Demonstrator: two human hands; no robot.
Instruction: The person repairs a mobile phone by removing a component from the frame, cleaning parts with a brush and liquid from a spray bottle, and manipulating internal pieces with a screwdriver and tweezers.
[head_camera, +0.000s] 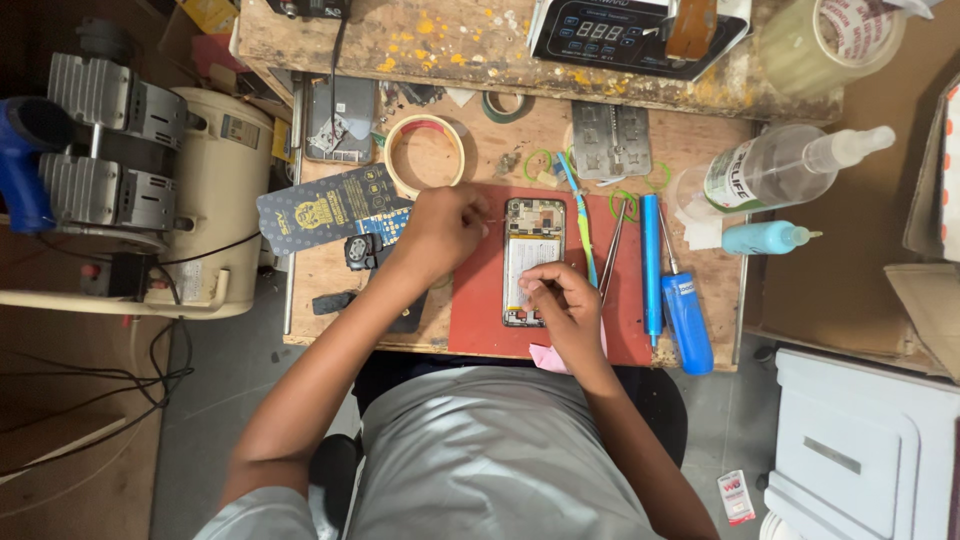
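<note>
- An opened phone (533, 261), back cover off, lies flat on a smooth red mat (478, 310) on the worn wooden table (700, 150); its long axis runs away from the person, the camera end at the far side.
- Inside the phone, a pale rectangular battery fills the middle, with darker circuit parts at the far end.
- The left hand (443, 228) rests at the phone's upper left corner, fingers pressed together in a pinch on something thin and small that I cannot make out.
- The right hand (563, 300) sits over the phone's lower right part, fingers curled and bunched at the battery; whether they hold anything cannot be told.
- Just right of the phone lie a thin teal tool (578, 218) and metal tweezers (612, 250), both lengthwise like the phone.
- Further right, a blue cylindrical tool (651, 268) and a blue-handled screwdriver (685, 315) lie parallel.
- A ring of beige tape (426, 152) sits beyond the left hand.
- A clear plastic spray bottle (775, 170) lies on its side at the table's right edge, nozzle to the right.
</note>
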